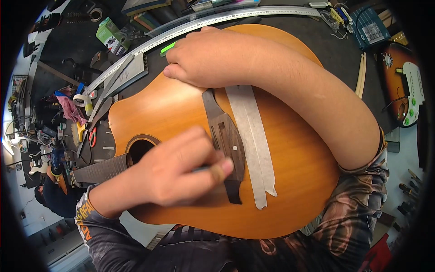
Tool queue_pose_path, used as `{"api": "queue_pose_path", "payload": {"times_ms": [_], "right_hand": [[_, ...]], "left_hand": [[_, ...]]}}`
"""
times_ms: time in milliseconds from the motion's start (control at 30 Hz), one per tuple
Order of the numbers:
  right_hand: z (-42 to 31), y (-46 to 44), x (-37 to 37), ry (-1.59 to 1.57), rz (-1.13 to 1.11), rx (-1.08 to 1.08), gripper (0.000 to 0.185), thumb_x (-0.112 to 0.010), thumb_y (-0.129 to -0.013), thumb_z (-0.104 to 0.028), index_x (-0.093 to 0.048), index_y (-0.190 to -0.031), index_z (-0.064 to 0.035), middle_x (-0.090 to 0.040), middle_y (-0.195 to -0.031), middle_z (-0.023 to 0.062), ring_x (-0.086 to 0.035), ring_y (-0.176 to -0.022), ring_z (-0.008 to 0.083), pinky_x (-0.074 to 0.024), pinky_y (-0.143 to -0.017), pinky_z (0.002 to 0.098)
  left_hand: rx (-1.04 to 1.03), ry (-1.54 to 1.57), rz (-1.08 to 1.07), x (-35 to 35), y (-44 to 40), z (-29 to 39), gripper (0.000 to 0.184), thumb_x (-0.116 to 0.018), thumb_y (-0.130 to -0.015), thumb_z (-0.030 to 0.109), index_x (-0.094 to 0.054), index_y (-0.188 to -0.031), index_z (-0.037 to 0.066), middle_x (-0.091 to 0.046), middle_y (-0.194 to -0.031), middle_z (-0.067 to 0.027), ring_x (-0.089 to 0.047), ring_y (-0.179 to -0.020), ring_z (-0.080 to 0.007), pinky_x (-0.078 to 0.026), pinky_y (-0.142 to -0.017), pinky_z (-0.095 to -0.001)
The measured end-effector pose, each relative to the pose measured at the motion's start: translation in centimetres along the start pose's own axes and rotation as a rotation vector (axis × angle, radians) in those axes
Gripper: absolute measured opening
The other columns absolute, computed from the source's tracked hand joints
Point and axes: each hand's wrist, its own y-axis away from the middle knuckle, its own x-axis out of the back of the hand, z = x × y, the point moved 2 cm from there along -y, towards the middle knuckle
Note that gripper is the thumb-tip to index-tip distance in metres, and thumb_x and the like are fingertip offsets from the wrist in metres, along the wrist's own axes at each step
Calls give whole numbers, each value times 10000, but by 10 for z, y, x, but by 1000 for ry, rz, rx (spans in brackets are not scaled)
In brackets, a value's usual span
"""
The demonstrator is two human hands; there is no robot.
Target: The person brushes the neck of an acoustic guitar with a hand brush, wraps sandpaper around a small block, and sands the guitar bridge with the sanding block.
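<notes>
An orange-brown acoustic guitar (299, 149) lies face up across the person's lap and the bench. My right hand (195, 59) rests at its upper edge, thumb on the top, fingers bent over the rim and partly hidden. My left hand (186, 163) is closed, blurred by motion, above the dark wooden bridge (235, 156); its thumb and fingers are pinched together, and what they hold is hidden. Two pale tape strips (253, 145) run beside the bridge. The soundhole (140, 149) is partly covered by my left hand and wrist.
Behind the guitar lies a long metal ruler (199, 25), near a bright green item (167, 48). Red-handled scissors (93, 137) and a tape roll (81, 100) are at the left. A sunburst electric guitar body (395, 68) is at the right. Another person (59, 199) is at the lower left.
</notes>
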Motion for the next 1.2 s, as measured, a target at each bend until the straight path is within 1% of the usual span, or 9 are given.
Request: {"api": "queue_pose_path", "payload": {"times_ms": [167,267,500,600,833,933,967,1067,1200], "right_hand": [[1,2,0,-20,54,32,479,-525,-1162,-398,-775,-1068,0,-809,-1035,211,-749,-1050,456,-571,-1022,577],[-2,1,8,64,-73,8,562,-446,-1206,-449,-794,-1251,-10,-837,-1194,205,-795,-1137,399,-602,-1027,542],[-2,1,6,35,-69,-12,557,-447,-1205,-457,-799,-1232,-26,-836,-1173,192,-787,-1150,392,-561,-1070,553],[0,1,12,-13,-73,-18,538,-462,-1198,-451,-798,-1213,-31,-833,-1154,190,-779,-1150,394,-540,-1081,557],[1,1,9,-96,-31,-20,477,-519,-1167,-422,-782,-1201,-26,-808,-1185,187,-745,-1186,403,-517,-1097,553],[-7,1,17,-173,6,-35,452,-540,-1160,-412,-779,-1226,-35,-803,-1191,197,-734,-1205,399,-513,-1108,549],[-8,1,23,-206,-103,-110,440,-561,-1184,-395,-736,-1340,-23,-750,-1328,206,-690,-1283,388,-499,-1172,492],[-4,-4,27,-279,-58,-127,407,-604,-1177,-366,-720,-1354,-20,-739,-1342,209,-690,-1294,390,-530,-1156,466],[-36,17,53,-115,157,-66,340,-674,-1142,-268,-692,-1381,-26,-721,-1344,170,-662,-1328,367,-517,-1165,466]], "left_hand": [[44,1,100,0,-2,-16,158,-838,-939,-43,-728,-1043,1,-619,-871,-101,-585,-704,-295,-487,-595,-432],[52,7,93,0,-5,-12,155,-843,-937,-46,-731,-1035,-2,-603,-851,-95,-591,-717,-293,-488,-608,-426],[38,-70,93,1,-3,-18,171,-856,-936,-42,-725,-1033,9,-574,-829,-95,-586,-714,-291,-482,-622,-429],[70,-63,86,8,-7,-26,196,-830,-915,-121,-734,-1043,-8,-673,-914,-124,-647,-755,-258,-508,-673,-382],[503,669,523,38,28,-11,202,-790,-1041,-25,-741,-1236,-38,-697,-1080,-54,-660,-994,-106,-518,-877,-293],[602,934,743,47,48,3,213,-770,-1072,16,-710,-1277,8,-746,-1180,-67,-707,-1049,-113,-565,-951,-289],[643,959,789,49,53,9,205,-756,-1081,41,-698,-1277,21,-729,-1152,-67,-684,-1012,-122,-546,-910,-303],[716,1041,900,55,64,28,195,-721,-1103,104,-669,-1283,49,-705,-1094,-64,-633,-917,-144,-505,-813,-333],[573,1305,961,50,78,50,208,-664,-1118,106,-663,-1318,49,-690,-1053,-86,-612,-899,-173,-474,-776,-338]]}}
